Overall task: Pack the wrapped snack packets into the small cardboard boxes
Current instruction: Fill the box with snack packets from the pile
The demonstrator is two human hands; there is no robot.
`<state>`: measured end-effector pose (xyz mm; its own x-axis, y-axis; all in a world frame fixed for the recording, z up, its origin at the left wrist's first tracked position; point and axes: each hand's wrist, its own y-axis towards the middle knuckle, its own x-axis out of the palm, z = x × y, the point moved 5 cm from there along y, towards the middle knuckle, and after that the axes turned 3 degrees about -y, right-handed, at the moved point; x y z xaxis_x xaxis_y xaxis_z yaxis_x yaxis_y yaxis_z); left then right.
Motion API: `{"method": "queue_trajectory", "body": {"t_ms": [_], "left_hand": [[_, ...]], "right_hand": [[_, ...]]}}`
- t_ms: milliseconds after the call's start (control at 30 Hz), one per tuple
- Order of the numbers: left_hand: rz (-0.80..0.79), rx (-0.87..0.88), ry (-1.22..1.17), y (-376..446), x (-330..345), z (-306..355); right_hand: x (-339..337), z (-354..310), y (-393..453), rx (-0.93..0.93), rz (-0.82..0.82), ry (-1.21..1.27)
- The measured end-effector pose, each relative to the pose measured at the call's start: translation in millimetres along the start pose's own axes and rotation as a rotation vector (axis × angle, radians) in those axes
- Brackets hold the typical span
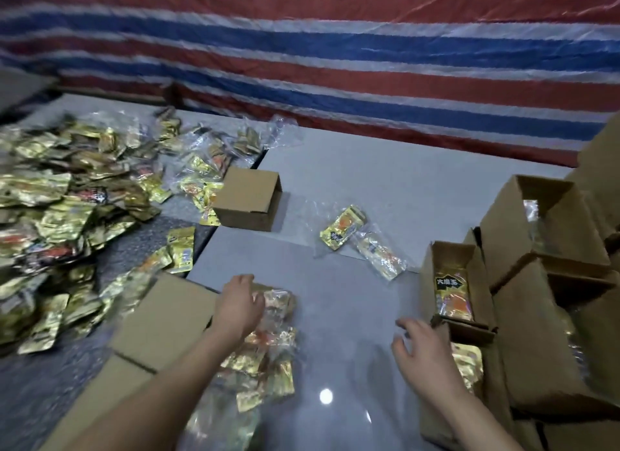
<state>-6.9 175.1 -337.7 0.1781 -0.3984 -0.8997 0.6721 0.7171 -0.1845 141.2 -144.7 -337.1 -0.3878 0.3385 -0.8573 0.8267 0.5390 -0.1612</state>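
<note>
A striped tarp in red, blue and white is hanging behind the whole scene. The grey worktop is lying below it and carrying everything else. A large heap of gold packets is covering the worktop's left side, with some of them in clear bags at its far edge. Stacked open boxes are standing along the right edge; the view there is partly blurred, and I cannot tell what the upper ones are holding. A flat cardboard sheet is lying at the near left, under my left forearm. A closed box is sitting just beside the heap, near the middle of the worktop.

A narrow open box is standing at the front of the right stack, with one packet lying flat inside it, label up. A small pile of bagged packets is lying on the worktop in front of me. Two loose packets are lying between the closed box and the narrow box, apart from both.

My left hand is resting on the top of the small pile, its grip curling over the uppermost bag. My right hand is hovering just beside the narrow box's near end, its grip spread and holding nothing.
</note>
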Motion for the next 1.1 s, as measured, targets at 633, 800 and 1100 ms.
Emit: {"method": "queue_trajectory", "body": {"t_ms": [633, 800, 1100], "left_hand": [[0.115, -0.126, 0.393, 21.5, -108.2, -116.0], [0.090, 0.149, 0.506, 19.6, -161.1, -12.8], [-0.211, 0.742, 0.101, -65.7, -81.0, 148.3]], "right_hand": [[18.5, -58.3, 9.9, -0.156, -0.082, 0.010], [-25.5, -96.1, 26.6, -0.143, 0.030, 0.215], [-94.1, -117.0, 13.4, -0.188, -0.100, 0.100]]}}
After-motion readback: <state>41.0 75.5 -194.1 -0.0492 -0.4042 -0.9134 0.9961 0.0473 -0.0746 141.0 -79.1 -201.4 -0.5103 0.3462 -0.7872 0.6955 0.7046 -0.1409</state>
